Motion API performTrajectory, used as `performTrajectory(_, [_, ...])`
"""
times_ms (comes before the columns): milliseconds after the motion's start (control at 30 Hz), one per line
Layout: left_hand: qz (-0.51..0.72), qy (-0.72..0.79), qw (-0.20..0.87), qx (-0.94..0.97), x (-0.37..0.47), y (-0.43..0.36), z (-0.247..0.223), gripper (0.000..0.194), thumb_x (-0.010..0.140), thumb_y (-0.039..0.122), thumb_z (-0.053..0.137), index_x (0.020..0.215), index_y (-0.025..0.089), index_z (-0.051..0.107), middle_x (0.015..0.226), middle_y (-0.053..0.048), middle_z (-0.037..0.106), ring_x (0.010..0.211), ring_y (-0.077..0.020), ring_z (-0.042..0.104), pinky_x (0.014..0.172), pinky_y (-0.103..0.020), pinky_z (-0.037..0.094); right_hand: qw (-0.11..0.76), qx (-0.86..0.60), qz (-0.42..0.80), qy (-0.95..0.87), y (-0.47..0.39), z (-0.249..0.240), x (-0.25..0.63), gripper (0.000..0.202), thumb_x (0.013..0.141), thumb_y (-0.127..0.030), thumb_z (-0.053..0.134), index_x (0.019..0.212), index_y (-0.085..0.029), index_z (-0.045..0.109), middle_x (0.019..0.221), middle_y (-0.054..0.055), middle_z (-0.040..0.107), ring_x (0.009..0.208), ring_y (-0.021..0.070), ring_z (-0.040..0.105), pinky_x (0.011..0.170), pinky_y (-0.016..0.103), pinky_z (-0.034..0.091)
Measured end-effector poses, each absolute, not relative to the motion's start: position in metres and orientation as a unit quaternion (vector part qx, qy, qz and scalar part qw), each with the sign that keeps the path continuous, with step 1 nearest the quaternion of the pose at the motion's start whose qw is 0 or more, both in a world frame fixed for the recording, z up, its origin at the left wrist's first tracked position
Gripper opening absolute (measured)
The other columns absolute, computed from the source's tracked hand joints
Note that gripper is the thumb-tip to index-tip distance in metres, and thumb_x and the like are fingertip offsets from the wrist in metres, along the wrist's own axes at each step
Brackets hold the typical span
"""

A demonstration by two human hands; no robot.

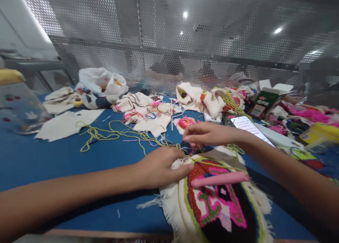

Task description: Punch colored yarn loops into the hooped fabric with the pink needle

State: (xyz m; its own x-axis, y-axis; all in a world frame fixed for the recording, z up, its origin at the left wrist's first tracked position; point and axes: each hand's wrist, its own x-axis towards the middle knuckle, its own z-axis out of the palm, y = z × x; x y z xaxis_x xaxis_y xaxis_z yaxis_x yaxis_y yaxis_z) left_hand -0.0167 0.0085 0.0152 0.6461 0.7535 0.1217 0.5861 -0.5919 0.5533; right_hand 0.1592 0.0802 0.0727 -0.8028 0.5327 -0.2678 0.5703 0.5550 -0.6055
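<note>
A round piece of punch-needle embroidery [212,211] on cream cloth with frayed edges lies at the table's front, worked in pink, green, rust and black. My left hand [164,167] grips its upper left rim, thumb on top and fingers bent over the edge. Across the stitched face rests a pink punch needle [219,179], with neither hand on it. Just beyond the top rim is my right hand [202,134], its fingers curled down near dark strands; what they hold, if anything, is hidden. Yellow-green yarn [113,134] trails leftward from near both hands.
Cloth scraps [156,119] and a white plastic bag [102,81] lie along the back of the blue table [79,214]. To the right are a lit phone [250,130], a green box [265,101], a yellow-lidded tub [321,133] and pink yarn. A clear jug [19,105] stands left.
</note>
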Motion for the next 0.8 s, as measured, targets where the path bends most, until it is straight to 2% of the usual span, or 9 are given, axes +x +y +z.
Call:
performTrajectory(67, [0.111,0.388,0.188,0.895,-0.024,0.013,0.029,0.045,0.088,0.045,0.028,0.091,0.016,0.062,0.084,-0.009,0.062,0.074,-0.0188,0.055,0.065,-0.028,0.039,0.114,0.290,-0.369,0.876,0.083,0.073,0.150,0.036,0.082,-0.033,0.051,0.110,-0.012,0.049,0.078,0.003,0.058,0.064,0.0109,0.053,0.055,0.021,0.040])
performTrajectory(133, [0.055,0.398,0.161,0.901,-0.034,0.022,0.044,0.047,0.089,0.043,0.023,0.096,0.017,0.061,0.087,-0.010,0.059,0.077,-0.0199,0.055,0.067,-0.030,0.039,0.141,0.279,-0.346,0.885,0.081,0.070,0.142,0.048,0.074,-0.031,0.060,0.116,-0.013,0.046,0.080,0.003,0.059,0.065,0.0118,0.054,0.053,0.021,0.039])
performTrajectory(200, [0.038,0.417,0.146,0.896,-0.044,0.034,0.056,0.044,0.089,0.042,0.025,0.100,0.016,0.059,0.088,-0.010,0.058,0.078,-0.0202,0.055,0.069,-0.030,0.039,0.107,0.300,-0.298,0.900,0.076,0.065,0.136,0.052,0.068,-0.028,0.065,0.113,-0.012,0.047,0.076,0.002,0.060,0.062,0.0124,0.054,0.049,0.021,0.038])
performTrajectory(333, [0.041,0.420,0.140,0.896,-0.051,0.059,0.063,0.041,0.080,0.041,0.048,0.109,0.013,0.056,0.098,-0.012,0.055,0.083,-0.0208,0.054,0.073,-0.030,0.040,0.042,0.353,-0.226,0.907,0.070,0.062,0.134,0.043,0.062,-0.011,0.057,0.105,-0.011,0.050,0.070,0.001,0.061,0.057,0.0127,0.053,0.045,0.022,0.037])
performTrajectory(433, [0.075,0.364,0.218,0.903,-0.040,0.070,0.061,0.046,0.073,0.041,0.059,0.109,0.013,0.055,0.106,-0.012,0.055,0.094,-0.0215,0.052,0.080,-0.031,0.040,0.028,0.340,-0.225,0.913,0.077,0.082,0.141,0.028,0.063,-0.013,0.056,0.091,-0.015,0.054,0.073,0.001,0.060,0.063,0.0134,0.054,0.051,0.023,0.040])
performTrajectory(533, [0.143,0.298,0.315,0.890,-0.023,0.072,0.066,0.033,0.076,0.038,0.057,0.099,0.014,0.060,0.103,-0.007,0.058,0.096,-0.0184,0.052,0.085,-0.028,0.038,0.005,0.322,-0.257,0.911,0.087,0.121,0.151,0.036,0.070,-0.017,0.054,0.106,-0.018,0.050,0.074,-0.002,0.060,0.069,0.0123,0.056,0.058,0.022,0.042])
performTrajectory(633, [0.182,0.288,0.408,0.847,-0.017,0.076,0.083,0.025,0.085,0.030,0.042,0.087,0.014,0.062,0.093,-0.003,0.061,0.091,-0.0142,0.053,0.085,-0.025,0.038,0.000,0.343,-0.273,0.899,0.089,0.161,0.164,0.031,0.071,-0.021,0.058,0.101,-0.017,0.054,0.068,-0.001,0.060,0.060,0.0116,0.055,0.051,0.022,0.040])
performTrajectory(733, [0.179,0.279,0.497,0.802,-0.034,0.090,0.104,0.021,0.083,0.031,0.048,0.076,0.016,0.061,0.078,-0.002,0.062,0.079,-0.0124,0.055,0.077,-0.025,0.040,-0.036,0.339,-0.248,0.907,0.084,0.187,0.188,0.007,0.073,-0.021,0.056,0.079,-0.018,0.060,0.066,-0.001,0.061,0.060,0.0114,0.055,0.050,0.022,0.039])
performTrajectory(800, [0.211,0.290,0.525,0.771,-0.054,0.099,0.118,0.022,0.082,0.032,0.051,0.067,0.016,0.057,0.061,0.000,0.056,0.065,-0.0109,0.053,0.067,-0.024,0.040,-0.038,0.343,-0.235,0.909,0.081,0.196,0.212,0.007,0.072,-0.024,0.059,0.069,-0.018,0.061,0.064,-0.001,0.060,0.058,0.0117,0.055,0.050,0.023,0.040])
